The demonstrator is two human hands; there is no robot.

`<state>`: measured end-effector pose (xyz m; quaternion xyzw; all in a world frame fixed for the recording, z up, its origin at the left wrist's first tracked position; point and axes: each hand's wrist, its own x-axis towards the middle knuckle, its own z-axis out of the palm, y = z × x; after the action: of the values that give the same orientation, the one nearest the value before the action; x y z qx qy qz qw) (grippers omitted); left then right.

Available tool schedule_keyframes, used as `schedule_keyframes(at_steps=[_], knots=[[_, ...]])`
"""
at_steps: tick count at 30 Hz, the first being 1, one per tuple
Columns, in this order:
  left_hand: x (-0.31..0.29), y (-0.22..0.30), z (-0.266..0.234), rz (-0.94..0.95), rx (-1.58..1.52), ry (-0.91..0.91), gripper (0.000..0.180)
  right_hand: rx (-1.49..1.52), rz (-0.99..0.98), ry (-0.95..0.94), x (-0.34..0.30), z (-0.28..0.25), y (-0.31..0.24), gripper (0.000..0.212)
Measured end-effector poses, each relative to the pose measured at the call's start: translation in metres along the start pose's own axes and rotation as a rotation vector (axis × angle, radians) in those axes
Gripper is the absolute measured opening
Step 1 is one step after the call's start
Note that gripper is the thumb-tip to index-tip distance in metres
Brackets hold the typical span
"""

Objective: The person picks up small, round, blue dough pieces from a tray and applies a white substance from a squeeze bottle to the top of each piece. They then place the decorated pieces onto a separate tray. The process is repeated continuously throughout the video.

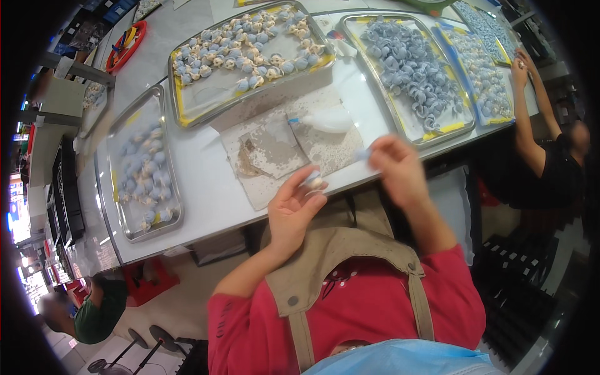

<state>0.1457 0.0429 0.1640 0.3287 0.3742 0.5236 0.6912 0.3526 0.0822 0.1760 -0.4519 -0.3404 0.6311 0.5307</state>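
Observation:
Between the thumb and fingers of my left hand (289, 215) is a small blue-and-cream figurine piece (314, 180). My right hand (400, 170), slightly blurred, pinches a small pale blue piece (362, 154) just to the right of it. Both hands are over the near edge of the white table. Beyond them a stained cardboard sheet (340, 157) carries a white squeeze bottle (330, 120) with a blue tip, lying on its side. At the right, loose blue curved shell pieces (406, 65) fill a metal tray (461, 119).
A large metal tray (206, 103) of blue-and-cream figurines stands at the back. Another tray (128, 220) of them is at the left. A blue-edged tray (478, 94) stands far right, near another person (544, 156) at work. A red basket (127, 47) sits at back left.

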Motion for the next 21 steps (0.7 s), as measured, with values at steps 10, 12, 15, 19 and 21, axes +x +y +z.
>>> schedule_keyframes(at_steps=[10, 12, 15, 19, 21], knots=[[-0.003, -0.001, -0.006, 0.112, 0.133, -0.012, 0.043, 0.136, 0.322, -0.146, -0.025, 0.046, 0.031, 0.015], [-0.003, -0.001, -0.009, 0.121, 0.119, 0.006, 0.041, -0.176, 0.056, -0.13, -0.026, 0.05, 0.033, 0.018], [-0.004, 0.002, -0.011, 0.118, 0.064, -0.012, 0.04, -0.616, -0.489, -0.123, -0.024, 0.052, 0.037, 0.025], [-0.005, 0.004, -0.013, 0.104, 0.083, -0.023, 0.04, -0.9, -0.906, -0.132, -0.017, 0.053, 0.036, 0.034], [-0.005, 0.004, -0.013, 0.116, 0.102, -0.012, 0.039, -0.947, -0.978, -0.124, -0.016, 0.054, 0.034, 0.036]])
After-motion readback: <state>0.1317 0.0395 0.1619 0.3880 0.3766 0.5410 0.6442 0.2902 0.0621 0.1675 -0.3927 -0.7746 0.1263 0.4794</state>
